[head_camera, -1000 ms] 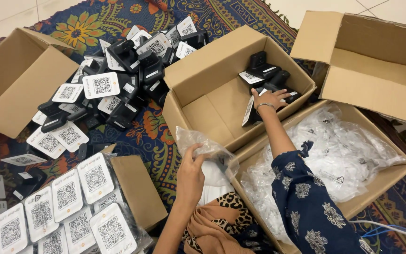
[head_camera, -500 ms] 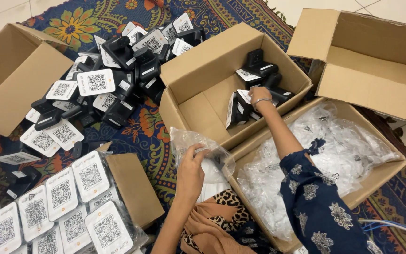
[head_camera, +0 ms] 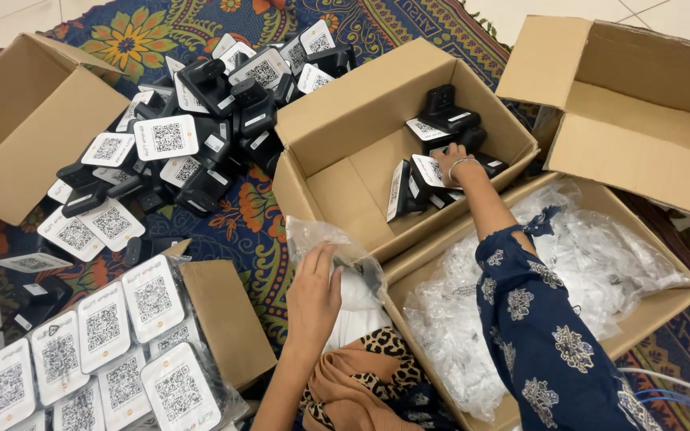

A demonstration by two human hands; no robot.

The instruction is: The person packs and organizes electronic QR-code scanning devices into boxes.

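Reaching into an open brown cardboard box [head_camera: 337,187] at centre with the right hand [head_camera: 450,157] while the left hand [head_camera: 315,295] grips a crinkled clear plastic bag [head_camera: 337,247].

The right hand, in a dark blue floral sleeve, rests on a black plastic stand with a white square code card [head_camera: 429,170] among a few like stands at the box's far right; whether its fingers clench it cannot be told. The left hand, nearer, closes on the bag just beside the box's near wall. To the right, a second cardboard box [head_camera: 664,307] holds many clear bags. To the far left, a heap of black stands with white cards [head_camera: 193,120] lies on the patterned rug [head_camera: 121,36].
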